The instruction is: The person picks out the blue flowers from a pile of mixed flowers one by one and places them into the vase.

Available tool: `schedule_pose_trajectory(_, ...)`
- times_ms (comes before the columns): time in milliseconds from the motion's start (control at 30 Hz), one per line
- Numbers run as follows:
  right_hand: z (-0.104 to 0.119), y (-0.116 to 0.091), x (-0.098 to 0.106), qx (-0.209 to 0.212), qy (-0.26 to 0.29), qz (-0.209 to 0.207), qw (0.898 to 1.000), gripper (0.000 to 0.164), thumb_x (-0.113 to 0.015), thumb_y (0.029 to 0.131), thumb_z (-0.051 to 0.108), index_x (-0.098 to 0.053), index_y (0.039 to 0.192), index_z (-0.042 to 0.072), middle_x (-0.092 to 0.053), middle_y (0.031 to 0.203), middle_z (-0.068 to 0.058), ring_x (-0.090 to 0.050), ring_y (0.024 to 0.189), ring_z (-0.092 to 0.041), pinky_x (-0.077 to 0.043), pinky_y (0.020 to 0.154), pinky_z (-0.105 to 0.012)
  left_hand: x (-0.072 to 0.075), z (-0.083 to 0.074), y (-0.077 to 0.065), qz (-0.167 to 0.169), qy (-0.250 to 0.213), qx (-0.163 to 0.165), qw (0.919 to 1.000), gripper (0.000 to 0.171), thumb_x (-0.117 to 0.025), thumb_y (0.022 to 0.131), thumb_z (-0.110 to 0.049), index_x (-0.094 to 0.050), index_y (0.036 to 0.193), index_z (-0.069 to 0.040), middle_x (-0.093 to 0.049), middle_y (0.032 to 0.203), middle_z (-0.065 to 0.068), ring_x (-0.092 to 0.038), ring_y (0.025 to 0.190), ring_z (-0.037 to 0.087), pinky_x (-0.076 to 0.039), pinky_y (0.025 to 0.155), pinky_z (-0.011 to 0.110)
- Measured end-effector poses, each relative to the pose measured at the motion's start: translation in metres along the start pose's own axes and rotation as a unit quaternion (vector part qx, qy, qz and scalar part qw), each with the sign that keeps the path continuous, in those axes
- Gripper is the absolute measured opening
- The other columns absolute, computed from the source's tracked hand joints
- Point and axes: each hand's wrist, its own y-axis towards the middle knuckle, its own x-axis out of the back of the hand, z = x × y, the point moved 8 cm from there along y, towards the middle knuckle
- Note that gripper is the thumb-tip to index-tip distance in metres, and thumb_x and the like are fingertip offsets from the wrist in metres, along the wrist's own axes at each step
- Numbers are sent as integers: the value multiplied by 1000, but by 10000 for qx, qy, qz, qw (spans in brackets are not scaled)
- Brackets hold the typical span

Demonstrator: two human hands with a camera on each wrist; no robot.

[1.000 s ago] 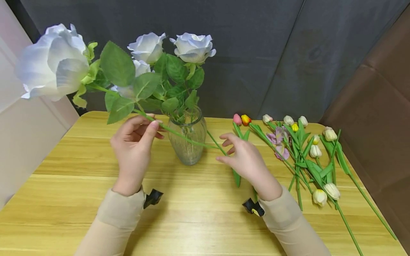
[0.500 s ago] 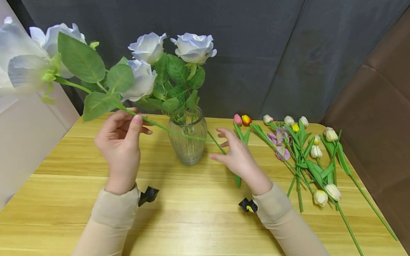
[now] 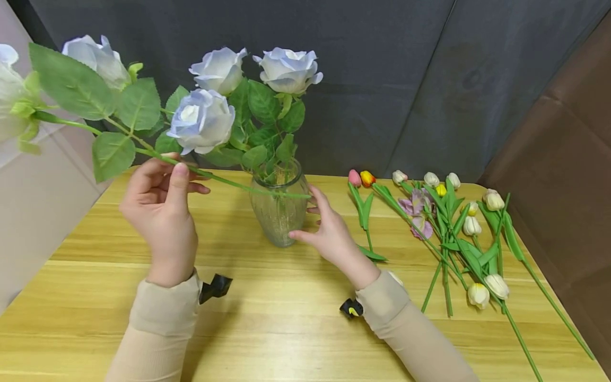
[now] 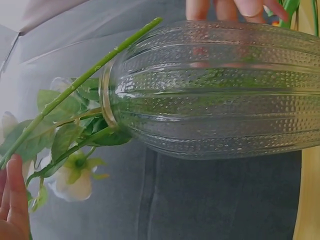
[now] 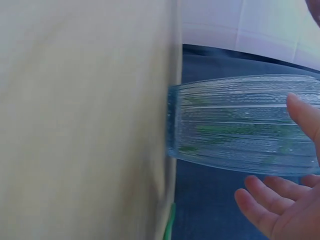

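My left hand [image 3: 167, 223] pinches the green stem of a pale blue-white rose [image 3: 229, 182] between thumb and fingers. The bloom is partly cut off at the left edge, and the stem slants down across the mouth of the ribbed glass vase [image 3: 279, 220]. In the left wrist view, the bare stem end [image 4: 117, 50] overlaps the vase rim without entering. Several similar roses [image 3: 288, 71] stand in the vase. At its right side is my right hand [image 3: 334, 239], thumb in front and fingers spread behind; contact with the glass is unclear. The right wrist view shows thumb and fingers extended around the vase [image 5: 230, 125].
Loose tulips [image 3: 470, 254] in white, yellow, pink and orange lie on the right of the wooden table [image 3: 267, 329], with a purple flower [image 3: 420, 225] among them. Dark grey cloth [image 3: 372, 79] hangs behind, and a brown panel [image 3: 558, 175] borders the right.
My left hand has moved left with the rose, drawing its stem end back to the vase mouth. My right hand has moved left from the tulips to the vase.
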Motion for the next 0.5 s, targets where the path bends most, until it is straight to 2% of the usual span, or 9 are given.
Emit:
schedule_pose_trajectory(200, -6, 2, -5, -35, 203, -45, 9998, 94, -82, 78, 19, -23, 151, 16, -47, 139, -13, -53, 117, -30, -46, 91, -49, 2, -3, 3, -239, -7, -48, 9997, 18, -69, 83, 8, -61, 94, 20, -60, 77, 23, -59, 62, 28, -51, 51, 29)
schedule_pose_trajectory(500, -7, 4, -10, -122, 307, 21, 9995, 95, -81, 79, 23, -20, 152, 19, -46, 139, -8, -53, 115, -23, -48, 90, -39, 4, -9, 6, -502, -137, -84, 9986, 16, -67, 82, 11, -60, 93, 20, -60, 73, 23, -59, 61, 28, -51, 50, 29)
